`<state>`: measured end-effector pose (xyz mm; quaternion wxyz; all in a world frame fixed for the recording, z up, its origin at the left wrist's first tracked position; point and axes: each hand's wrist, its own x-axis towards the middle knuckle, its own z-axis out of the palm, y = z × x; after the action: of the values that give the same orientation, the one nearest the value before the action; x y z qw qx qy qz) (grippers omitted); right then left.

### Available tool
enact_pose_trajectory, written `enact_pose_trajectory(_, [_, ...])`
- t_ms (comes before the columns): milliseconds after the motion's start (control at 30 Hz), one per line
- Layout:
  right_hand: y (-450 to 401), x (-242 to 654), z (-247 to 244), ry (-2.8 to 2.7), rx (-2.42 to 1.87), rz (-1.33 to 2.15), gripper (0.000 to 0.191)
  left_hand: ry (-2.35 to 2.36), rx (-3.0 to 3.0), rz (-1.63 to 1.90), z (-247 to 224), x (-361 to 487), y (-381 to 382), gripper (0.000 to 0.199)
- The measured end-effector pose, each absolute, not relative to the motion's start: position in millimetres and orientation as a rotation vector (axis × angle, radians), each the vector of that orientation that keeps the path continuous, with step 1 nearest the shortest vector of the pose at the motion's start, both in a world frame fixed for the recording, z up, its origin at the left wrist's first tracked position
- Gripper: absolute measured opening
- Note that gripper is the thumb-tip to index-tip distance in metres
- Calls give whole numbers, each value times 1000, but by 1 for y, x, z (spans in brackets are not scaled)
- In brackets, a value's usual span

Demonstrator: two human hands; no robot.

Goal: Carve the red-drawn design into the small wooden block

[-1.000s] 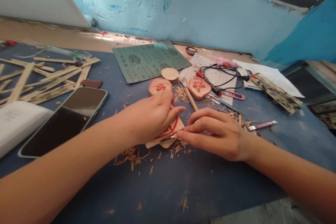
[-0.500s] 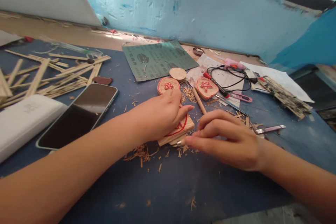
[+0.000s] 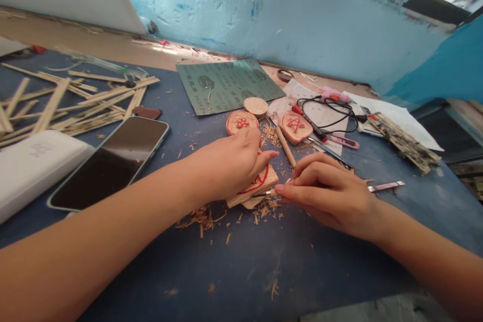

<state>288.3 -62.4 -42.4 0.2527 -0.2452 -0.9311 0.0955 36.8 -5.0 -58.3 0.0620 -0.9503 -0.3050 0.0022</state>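
My left hand [image 3: 237, 161] is closed over a wooden block [image 3: 268, 177] with a red curved line on its top, pressing it to the table; most of the block hides under the hand. Between its thumb and fingers my right hand [image 3: 328, 193] grips a carving tool [image 3: 272, 192] with a thin metal blade and wooden handle. The blade touches or nearly touches the block's near right edge. Wood shavings [image 3: 204, 220] lie around the block. Just beyond are a wooden disc with a red flower [image 3: 242, 123], a plain wooden disc [image 3: 255, 106] and a wooden piece with a red star [image 3: 295, 127].
Green sandpaper [image 3: 226, 85] lies at the back. A phone [image 3: 113, 161], a white box-like object [image 3: 41, 166] and several wooden sticks [image 3: 98, 103] are at left. On the right are a black cable [image 3: 335, 115], a pink glue gun [image 3: 334, 94], a bark strip [image 3: 407, 143] and a cutter knife [image 3: 387, 186].
My right hand has shifted slightly right and up with the carving tool, whose blade now shows against the block's edge. The left hand stays on the block. The view has tilted slightly.
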Motion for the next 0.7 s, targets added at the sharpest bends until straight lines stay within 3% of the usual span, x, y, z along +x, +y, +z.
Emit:
enact_pose_trajectory(200, [-65, 284, -49, -2588, -542, 120, 30, -959, -2873, 33, -60, 38, -6, 57])
enact_pose_trajectory(367, [-65, 287, -49, -2542, -591, 195, 31, -1132, -2964, -144, -62, 38, -6, 54])
enact_pose_trajectory(700, [-64, 291, -51, -2500, -633, 207, 29, -908, -2869, -89, -67, 35, -4, 55])
